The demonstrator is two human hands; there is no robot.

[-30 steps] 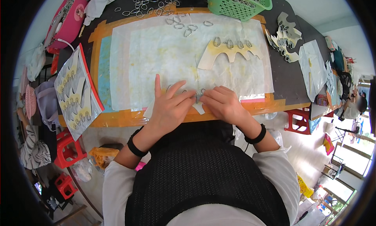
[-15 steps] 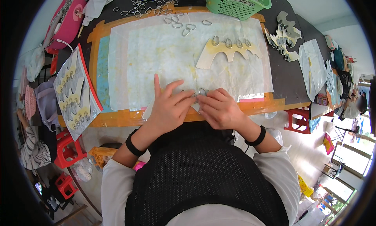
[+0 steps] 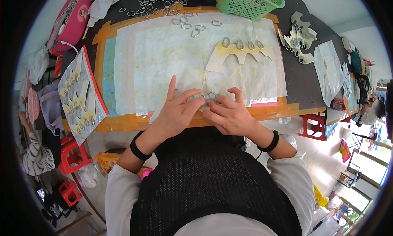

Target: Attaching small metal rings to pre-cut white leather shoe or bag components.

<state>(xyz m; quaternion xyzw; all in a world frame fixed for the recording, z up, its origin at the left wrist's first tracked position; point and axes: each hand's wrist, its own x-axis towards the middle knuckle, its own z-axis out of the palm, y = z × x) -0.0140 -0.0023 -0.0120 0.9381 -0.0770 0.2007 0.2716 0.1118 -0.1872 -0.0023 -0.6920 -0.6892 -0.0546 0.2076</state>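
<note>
At the table's near edge both hands work on a cream cut-out piece [image 3: 155, 114], mostly hidden beneath them. A metal ring [image 3: 212, 95] stands up between the fingertips. My left hand [image 3: 179, 112] is closed on the piece beside another ring, one finger raised away from the others. My right hand [image 3: 230, 114] has its thumb and fingertips pressed together at the piece near the ring, with one finger lifted. Farther off, a scalloped cream piece [image 3: 221, 59] lies on the white sheet [image 3: 159, 60], several metal rings along its upper edge.
Loose metal rings [image 3: 143, 7] are scattered at the back. A green basket [image 3: 249, 7] and a pink basket [image 3: 71, 27] hold more rings. At the left edge lies a clear bag [image 3: 80, 97] with finished-looking pieces; more cut pieces [image 3: 301, 35] lie at the right. Red stools [image 3: 73, 154] stand below.
My right hand's finger has lifted and spread from the others. My left hand's raised finger has shifted slightly right, and the rings between my hands show more.
</note>
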